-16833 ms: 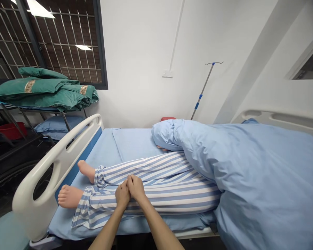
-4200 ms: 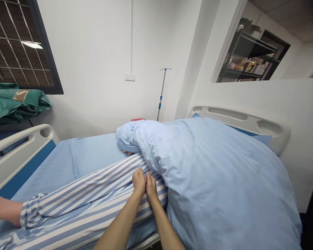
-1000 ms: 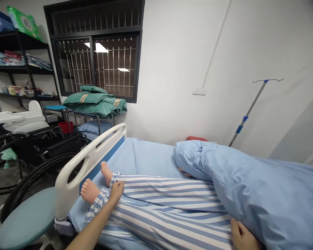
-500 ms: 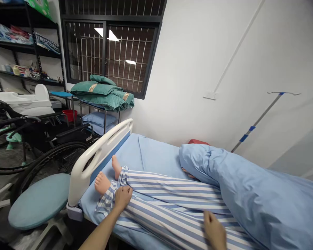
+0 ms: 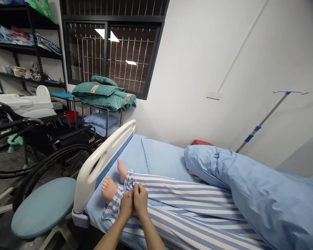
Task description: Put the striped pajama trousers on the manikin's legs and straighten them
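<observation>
Blue-and-white striped trousers (image 5: 177, 187) cover the legs of what looks like a manikin lying on the bed. Its bare feet, one near foot (image 5: 109, 188) and one far foot (image 5: 122, 170), stick out of the cuffs by the footboard. My left hand (image 5: 127, 204) is closed on the near trouser leg just above the ankle. Right against it, my right hand (image 5: 141, 198) is closed too, on the same trouser leg. The fingertips of both hands are hidden under the knuckles.
A white footboard (image 5: 104, 159) closes the bed's left end. A bunched blue quilt (image 5: 250, 187) covers the right side. A round stool (image 5: 44, 206) and a wheelchair (image 5: 54, 163) stand at left, an IV pole (image 5: 268, 118) at right, and stacked green cushions (image 5: 104, 92) below the window.
My right hand has moved left along the trousers, from the upper leg to beside my left hand. My left hand stays near the ankle. The view has shifted slightly.
</observation>
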A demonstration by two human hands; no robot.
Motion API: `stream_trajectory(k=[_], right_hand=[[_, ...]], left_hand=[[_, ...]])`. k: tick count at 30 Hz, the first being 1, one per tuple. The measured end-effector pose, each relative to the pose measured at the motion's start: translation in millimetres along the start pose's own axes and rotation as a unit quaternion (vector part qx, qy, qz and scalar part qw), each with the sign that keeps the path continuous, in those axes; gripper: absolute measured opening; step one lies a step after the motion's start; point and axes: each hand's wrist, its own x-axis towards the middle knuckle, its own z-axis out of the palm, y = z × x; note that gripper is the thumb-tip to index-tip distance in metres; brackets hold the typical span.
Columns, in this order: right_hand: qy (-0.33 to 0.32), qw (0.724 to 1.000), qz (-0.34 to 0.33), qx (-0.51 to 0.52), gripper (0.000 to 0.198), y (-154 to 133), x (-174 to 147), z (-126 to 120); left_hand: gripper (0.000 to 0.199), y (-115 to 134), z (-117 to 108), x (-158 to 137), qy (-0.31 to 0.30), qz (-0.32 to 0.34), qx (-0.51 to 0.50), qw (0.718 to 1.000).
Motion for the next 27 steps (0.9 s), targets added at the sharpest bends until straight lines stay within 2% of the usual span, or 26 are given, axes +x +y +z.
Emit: stream_trajectory(k=[4, 9, 13, 18, 20, 22, 25, 27], right_hand=[[0.045, 0.999, 0.029, -0.003, 0.037, 21.1, -10.8, 2.8], [0.035, 0.999, 0.041, -0.009, 0.036, 26.3, -11.2, 1.9], [0.025, 0.999, 0.043, -0.004, 0.037, 23.8, -9.7, 4.4], [0.043, 0.998, 0.039, 0.013, 0.039, 28.9, -7.7, 4.3], [0.038, 0.998, 0.041, 0.028, 0.041, 30.9, -6.2, 4.0], [0.032, 0.998, 0.048, 0.038, 0.045, 32.4, -4.6, 3.6], [0.032, 0.996, 0.060, 0.054, 0.048, 33.9, -2.8, 1.9], [0.036, 0.995, 0.064, 0.066, 0.047, 34.3, -1.9, -0.1]], left_hand=[[0.031, -2.7, 5.3, -1.8, 0.001, 0.051, 0.023, 0.998], [0.032, 1.7, 7.4, 0.9, 0.029, 0.001, 0.007, 1.000], [0.033, 5.2, 1.8, 8.5, 0.016, -0.060, -0.049, 0.997], [0.033, 6.4, -12.4, 24.6, -0.034, -0.050, -0.169, 0.984], [0.035, 10.6, -17.9, 31.5, -0.029, -0.040, -0.201, 0.978], [0.037, 17.7, -19.8, 36.8, -0.002, -0.038, -0.284, 0.958], [0.038, 27.6, -11.6, 37.9, 0.038, -0.059, -0.420, 0.905], [0.037, 29.0, 0.0, 31.6, 0.067, -0.078, -0.430, 0.897]])
